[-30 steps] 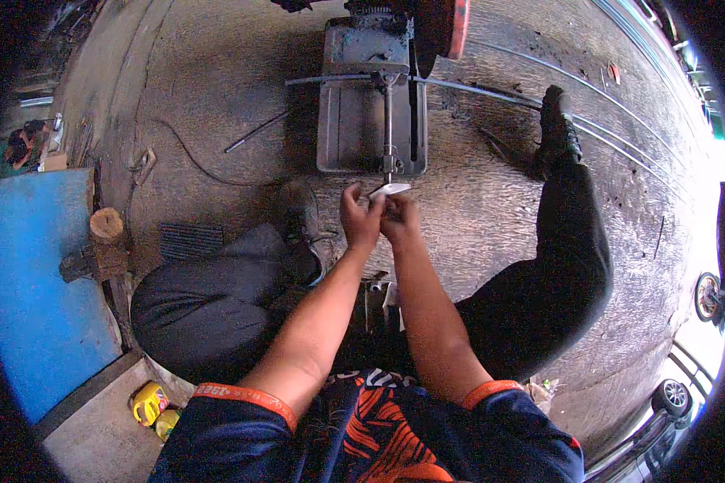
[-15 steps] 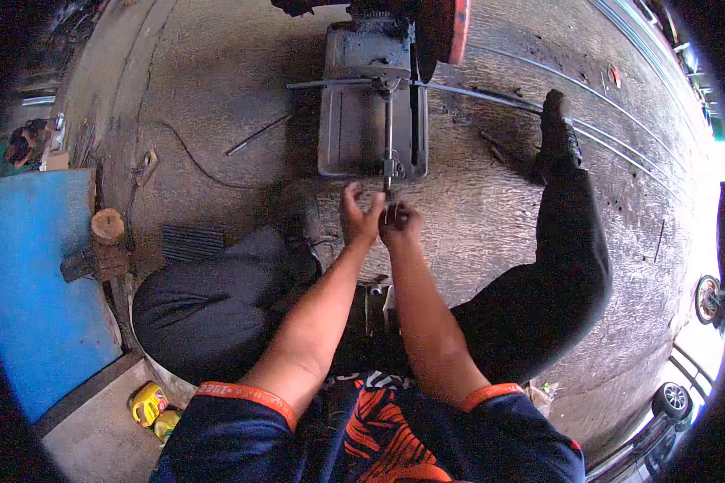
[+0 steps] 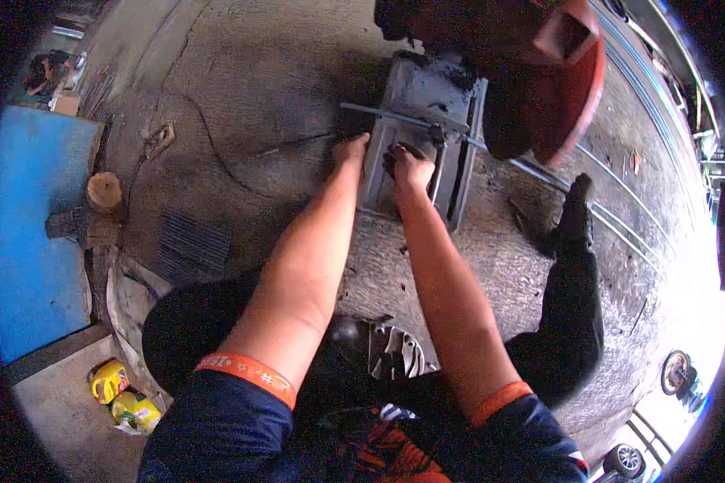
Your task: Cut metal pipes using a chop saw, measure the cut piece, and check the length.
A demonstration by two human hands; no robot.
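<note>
A cut-off saw stands on the floor ahead of me, with a grey metal base (image 3: 388, 173) and a red blade guard (image 3: 568, 105) at its upper right. A thin metal bar (image 3: 383, 113) lies across the base, under the clamp (image 3: 445, 135). My left hand (image 3: 351, 150) is by the left edge of the base, just below the bar's end; its fingers are mostly hidden. Over the base, left of the clamp screw, my right hand (image 3: 412, 169) is closed, with dark fingertips. Whatever it may hold is hidden.
Long metal bars (image 3: 620, 228) lie on the floor to the right, beside my shoe (image 3: 576, 197). A cable (image 3: 209, 137) curves across the floor on the left. Further left are a wood block (image 3: 104, 191), a blue panel (image 3: 36, 233) and a yellow container (image 3: 109, 381).
Both hands have left the near end of the clamp screw and reached forward over and beside the base. The view has turned, so the saw appears tilted and further right.
</note>
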